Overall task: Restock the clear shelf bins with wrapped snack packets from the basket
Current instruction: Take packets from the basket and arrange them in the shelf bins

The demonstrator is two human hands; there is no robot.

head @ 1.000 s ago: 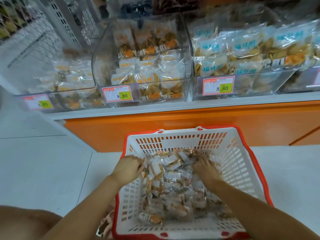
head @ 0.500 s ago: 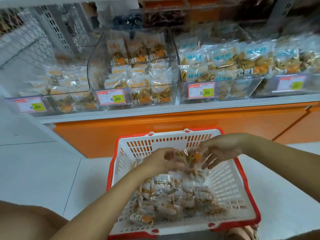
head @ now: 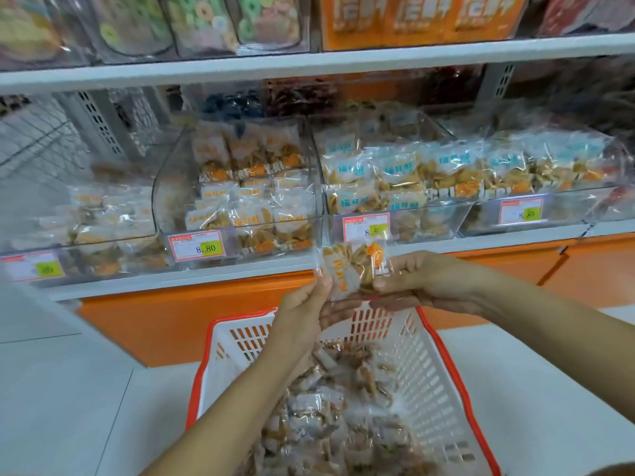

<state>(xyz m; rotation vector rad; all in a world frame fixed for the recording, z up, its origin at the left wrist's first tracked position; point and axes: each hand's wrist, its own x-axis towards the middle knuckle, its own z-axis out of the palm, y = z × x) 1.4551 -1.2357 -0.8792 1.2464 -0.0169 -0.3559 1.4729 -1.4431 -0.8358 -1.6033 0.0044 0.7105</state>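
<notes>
Packet (head: 354,269) held up over the basket (head: 412,355), just below the shelf bins

Left hand (head: 304,305) and right hand (head: 426,281) each pinch an edge, fingers closed on the wrap. Its orange print matches the middle bin (head: 161,201), but the blue-label bin (head: 433,218) is nearer, so it could be misfiled. The slick wrap could also slip free.

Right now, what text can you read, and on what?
"8.80": orange-print bin's price tag.
"8.80", faint: far-right bin's price tag.
Blue-print bin's tag: partly covered by the held packet, unreadable.
Left tag, orange boxes, packet lettering: too blurred.
</notes>
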